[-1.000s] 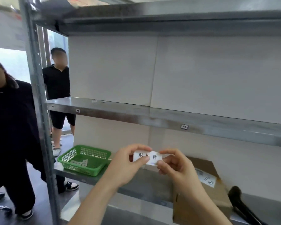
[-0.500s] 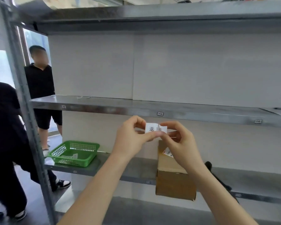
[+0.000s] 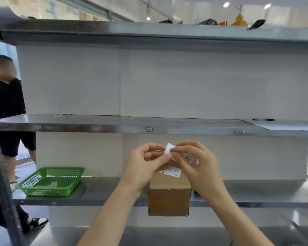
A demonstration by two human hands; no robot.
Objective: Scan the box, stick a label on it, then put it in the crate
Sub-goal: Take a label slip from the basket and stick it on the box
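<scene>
Hands raised together in front of the shelf unit; left hand point(image 3: 146, 162) pinched a small white label point(image 3: 169, 148) between thumb and fingers; right hand point(image 3: 197, 164) pinched the same label's other end, a piece with dark handwriting showing by its fingers; both grips clenched on the label; cardboard box point(image 3: 169, 197) sat on the lower shelf point(image 3: 256, 192) right below the hands, front face overhanging the edge, a printed sticker point(image 3: 173, 172) on its top; green basket point(image 3: 52, 181) on the same shelf, well left of the box, paper slips inside; bystander in black point(image 3: 5, 103) stood at far left.
</scene>
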